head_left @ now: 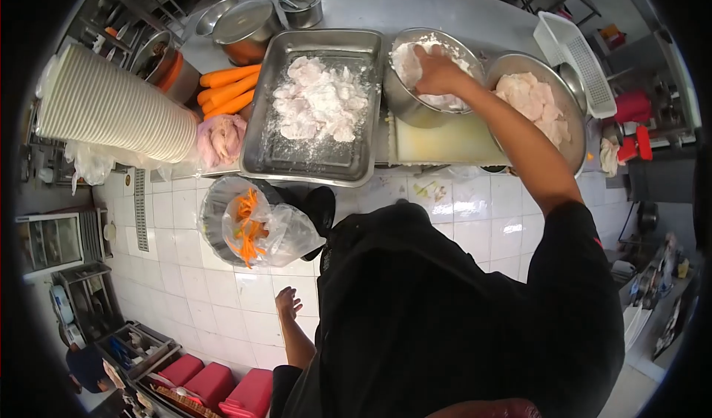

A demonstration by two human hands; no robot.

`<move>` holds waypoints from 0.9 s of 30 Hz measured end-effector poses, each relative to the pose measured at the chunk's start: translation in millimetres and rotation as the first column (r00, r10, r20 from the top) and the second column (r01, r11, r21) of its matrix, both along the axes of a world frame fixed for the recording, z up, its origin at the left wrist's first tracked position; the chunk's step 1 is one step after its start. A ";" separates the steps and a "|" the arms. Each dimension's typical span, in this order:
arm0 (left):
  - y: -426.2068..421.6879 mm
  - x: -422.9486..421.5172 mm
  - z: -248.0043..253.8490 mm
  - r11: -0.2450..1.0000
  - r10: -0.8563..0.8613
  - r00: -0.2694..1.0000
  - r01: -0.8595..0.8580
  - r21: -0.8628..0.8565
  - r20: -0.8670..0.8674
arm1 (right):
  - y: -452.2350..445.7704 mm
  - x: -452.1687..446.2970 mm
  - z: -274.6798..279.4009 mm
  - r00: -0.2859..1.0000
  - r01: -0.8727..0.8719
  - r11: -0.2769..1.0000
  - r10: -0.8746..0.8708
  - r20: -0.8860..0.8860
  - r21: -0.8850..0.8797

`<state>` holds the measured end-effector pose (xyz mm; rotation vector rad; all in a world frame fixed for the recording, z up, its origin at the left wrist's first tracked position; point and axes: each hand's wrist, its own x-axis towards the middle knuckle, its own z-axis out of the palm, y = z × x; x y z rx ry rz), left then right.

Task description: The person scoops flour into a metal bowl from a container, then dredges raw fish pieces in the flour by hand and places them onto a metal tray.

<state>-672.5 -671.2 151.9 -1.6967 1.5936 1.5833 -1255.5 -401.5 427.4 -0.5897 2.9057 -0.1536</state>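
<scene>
My right hand (439, 72) reaches into a deep steel bowl (419, 110) of white flour (405, 60). Its fingers look apart and touch the flour; the tips are partly hidden. My left hand (288, 300) hangs low at my side above the floor, empty, with fingers loosely bent and apart. Left of the flour bowl, a rectangular steel tray (308, 164) holds a heap of flour-dusted raw meat pieces (319, 103). To the right of it, a wide steel bowl (506, 66) contains pale raw meat (530, 103), partly behind my right forearm.
A cutting board (445, 145) lies below the flour bowl. Carrots (230, 91), a bag of raw meat (221, 140) and stacked white containers (111, 106) stand left. A lidded pot (247, 28) sits behind; a white basket (575, 62) is right. A bin (215, 221) with orange peelings stands below.
</scene>
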 end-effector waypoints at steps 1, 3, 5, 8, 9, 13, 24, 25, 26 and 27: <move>4.6 -17.5 15.9 0.997 0.078 0.996 -0.079 0.023 0.043 | -2.1 1.1 -5.8 0.997 0.070 0.998 -0.070 0.040 0.000; 8.0 -37.0 35.2 0.988 0.150 0.987 -0.152 0.029 0.057 | 3.3 -14.3 -6.3 0.998 -0.024 1.000 0.024 -0.061 0.004; 4.5 -31.8 31.0 0.985 0.163 0.986 -0.164 0.042 0.029 | 6.1 -22.0 -2.2 0.987 -0.063 0.997 0.070 -0.145 0.054; 12.0 -30.3 43.9 0.987 0.157 0.987 -0.158 0.015 0.032 | 11.4 -26.0 0.8 0.959 -0.172 0.984 0.176 -0.221 0.040; 13.8 -32.7 51.3 0.986 0.167 0.986 -0.167 0.017 0.031 | 5.3 -16.7 13.4 0.964 -0.181 0.980 0.193 -0.182 0.080; 11.2 -29.6 39.3 0.983 0.180 0.982 -0.182 0.028 0.062 | -3.5 -6.1 2.6 0.998 0.045 0.998 -0.043 -0.048 0.032; 10.2 -11.5 15.9 0.999 0.042 0.999 -0.043 0.033 0.031 | 13.6 -4.1 4.8 0.995 -0.085 0.985 0.091 -0.032 0.151; 10.3 -12.6 16.4 0.998 0.043 0.998 -0.044 0.037 0.043 | 15.4 -0.3 -2.5 0.994 -0.088 0.975 0.099 -0.043 0.204; 9.8 -13.9 16.8 0.998 0.046 0.997 -0.048 0.041 0.055 | 20.3 -6.8 0.6 0.975 -0.085 0.990 0.060 0.212 0.109; 10.8 -15.1 15.6 0.998 0.051 0.997 -0.053 0.040 0.056 | 23.9 -10.1 2.1 0.989 -0.073 0.990 0.056 0.139 0.120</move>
